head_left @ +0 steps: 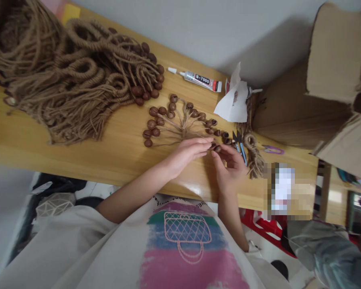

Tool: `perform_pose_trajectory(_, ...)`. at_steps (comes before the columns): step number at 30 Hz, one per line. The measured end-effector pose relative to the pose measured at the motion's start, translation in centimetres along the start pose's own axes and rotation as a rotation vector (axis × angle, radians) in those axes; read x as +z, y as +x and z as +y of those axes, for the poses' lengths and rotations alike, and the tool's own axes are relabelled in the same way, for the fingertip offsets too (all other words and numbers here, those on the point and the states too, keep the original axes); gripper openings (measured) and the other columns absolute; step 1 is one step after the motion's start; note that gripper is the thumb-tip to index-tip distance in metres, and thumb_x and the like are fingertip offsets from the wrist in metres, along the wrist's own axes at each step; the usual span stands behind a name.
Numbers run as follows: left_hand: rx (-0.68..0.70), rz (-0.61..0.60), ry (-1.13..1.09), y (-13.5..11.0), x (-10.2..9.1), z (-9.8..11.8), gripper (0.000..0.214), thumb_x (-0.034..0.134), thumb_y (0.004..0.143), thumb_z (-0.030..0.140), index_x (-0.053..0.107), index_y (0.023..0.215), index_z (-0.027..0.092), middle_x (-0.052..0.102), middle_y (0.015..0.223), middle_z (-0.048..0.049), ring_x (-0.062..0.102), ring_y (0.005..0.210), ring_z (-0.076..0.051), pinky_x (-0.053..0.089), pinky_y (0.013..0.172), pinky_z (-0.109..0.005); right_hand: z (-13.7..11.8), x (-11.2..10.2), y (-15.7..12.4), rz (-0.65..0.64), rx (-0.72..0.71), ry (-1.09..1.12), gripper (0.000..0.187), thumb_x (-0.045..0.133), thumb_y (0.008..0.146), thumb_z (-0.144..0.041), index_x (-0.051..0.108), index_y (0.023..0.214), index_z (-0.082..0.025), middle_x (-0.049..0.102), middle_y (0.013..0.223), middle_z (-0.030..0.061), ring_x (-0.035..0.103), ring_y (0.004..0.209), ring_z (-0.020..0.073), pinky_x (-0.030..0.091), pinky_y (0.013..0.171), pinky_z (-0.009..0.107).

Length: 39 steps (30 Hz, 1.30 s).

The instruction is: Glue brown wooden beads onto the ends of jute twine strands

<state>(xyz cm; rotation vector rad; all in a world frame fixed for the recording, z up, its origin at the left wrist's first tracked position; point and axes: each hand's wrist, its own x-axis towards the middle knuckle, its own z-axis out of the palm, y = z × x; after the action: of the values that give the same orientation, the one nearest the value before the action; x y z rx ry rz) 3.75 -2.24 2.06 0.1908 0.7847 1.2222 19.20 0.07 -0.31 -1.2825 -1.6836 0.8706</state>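
- The left hand (191,150) lies almost flat, its fingers straight and close together, palm down; the tips are at the beads in front of the right hand, though whether they pinch anything I cannot tell; the thumb is hidden.
- The right hand (231,165) has its fingers curled, thumb and forefinger nearly closed around a brown bead (218,148); this bead sits just beside the left fingertips.
- The cord tassel (183,131) spreads like a fan just beyond the left fingers; its bead-tipped strands reach out to the left and away, and round to the right fingers.
- Black-and-blue snips (242,147) lie just right of the right fingers, with a looped cord bundle (254,162) beside them; purple snips (272,150) lie farther right.
- Well beyond the fingers is a B-7000 tube (201,80); crumpled white paper (234,105) stands to its right.
- A heap of cords (87,76) lies well left of both hands' fingers, on the same table (123,164).
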Motion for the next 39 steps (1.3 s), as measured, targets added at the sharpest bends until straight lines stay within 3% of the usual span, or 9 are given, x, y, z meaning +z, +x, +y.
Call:
perform_pose_trajectory(21,-0.025,0.014,0.006,0.0,0.2,-0.1,0.018,0.067,0.073,0.019,0.073,0.09,0.017,0.065,0.122,-0.007,0.053,0.121,-0.023,0.035,0.105,-0.037,-0.4,0.5,0.3,-0.001,-0.17,-0.217,0.02,0.067,0.082,-0.029,0.065,0.101,-0.021,0.066,0.098,0.0042,0.064,0.083,0.0163,0.055,0.078,0.034)
perform_pose_trajectory(39,-0.021,0.031,0.031,-0.1,0.1,-0.1,0.018,0.067,0.073,0.022,0.072,0.09,0.017,0.071,0.107,-0.0059,0.062,0.107,-0.021,0.04,0.102,-0.036,-0.8,0.4,0.8,0.001,-0.292,-0.283,0.017,0.067,0.083,-0.025,0.066,0.098,-0.019,0.067,0.093,0.0042,0.063,0.085,0.0168,0.054,0.077,0.033)
